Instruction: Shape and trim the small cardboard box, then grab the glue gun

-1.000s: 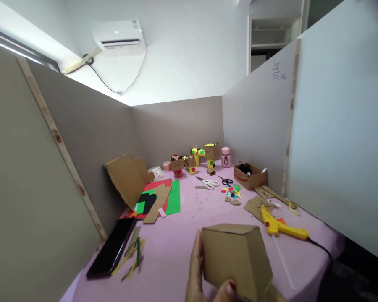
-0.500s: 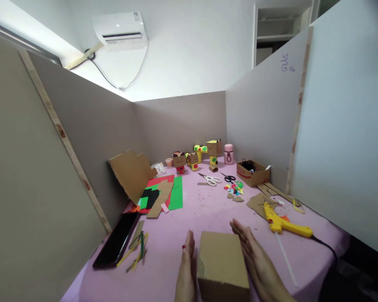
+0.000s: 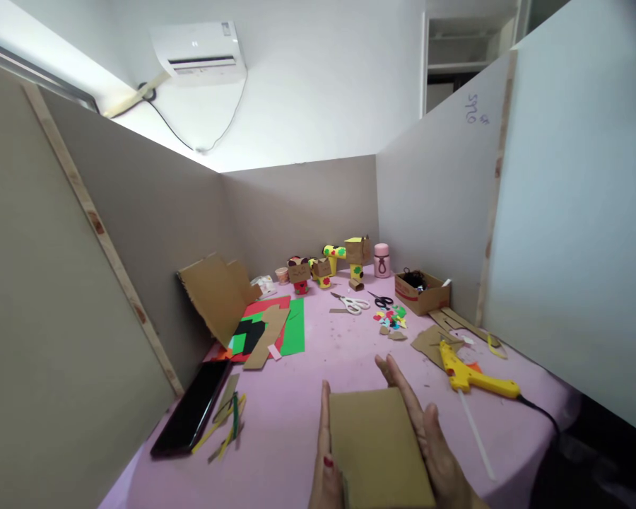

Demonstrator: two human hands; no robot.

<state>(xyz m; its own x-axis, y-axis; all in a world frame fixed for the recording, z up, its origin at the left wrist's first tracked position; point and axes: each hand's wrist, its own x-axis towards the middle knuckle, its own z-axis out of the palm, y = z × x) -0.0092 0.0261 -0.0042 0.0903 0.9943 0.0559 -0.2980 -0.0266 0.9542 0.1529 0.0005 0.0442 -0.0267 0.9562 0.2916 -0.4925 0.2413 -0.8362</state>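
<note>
Now | left hand [image 3: 326, 459], right hand [image 3: 429, 442]: flat palms pressed closer against cardboard box [image 3: 376, 445] | glue gun [image 3: 471, 378] unmoved

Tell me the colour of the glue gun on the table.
Yellow: the glue gun, seen in the head view.

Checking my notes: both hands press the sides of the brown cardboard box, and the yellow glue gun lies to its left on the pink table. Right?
Not quite. The head view shows the yellow glue gun lying right of the brown cardboard box; the left hand and right hand do flank it.
</note>
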